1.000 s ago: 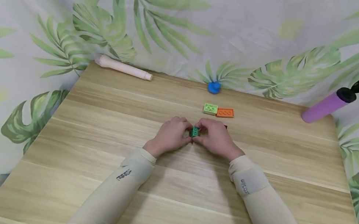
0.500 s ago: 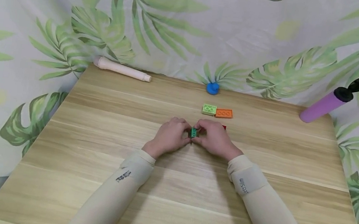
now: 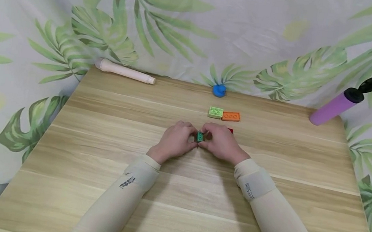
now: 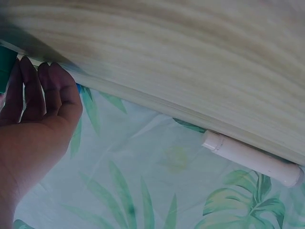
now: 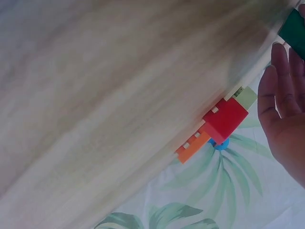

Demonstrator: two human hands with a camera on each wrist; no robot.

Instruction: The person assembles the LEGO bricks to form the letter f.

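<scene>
Both hands meet over the middle of the table (image 3: 99, 152), and the green brick (image 3: 200, 136) sits right between them. The left hand (image 3: 177, 140) pinches it from one side, thumb nearest the person, fingers on the far side; the right hand (image 3: 221, 143) pinches it from the other. The fingertips are so close together that I can't make out whether it is a single brick or two pressed together.

Just behind the right hand is the red brick (image 5: 226, 119), mostly covered from above but plain to see from the right wrist. A little farther back lie the lime brick (image 3: 215, 112) and, just beside it on the right, the orange brick (image 3: 231, 116), both with their undersides up. Beyond them, near the back edge, is a small blue toy (image 3: 219, 90). A pale pink stick (image 3: 127, 71) lies at the back left corner; a purple pump (image 3: 333, 108) stands tilted at the back right, against the leafy cloth (image 3: 168, 26).
</scene>
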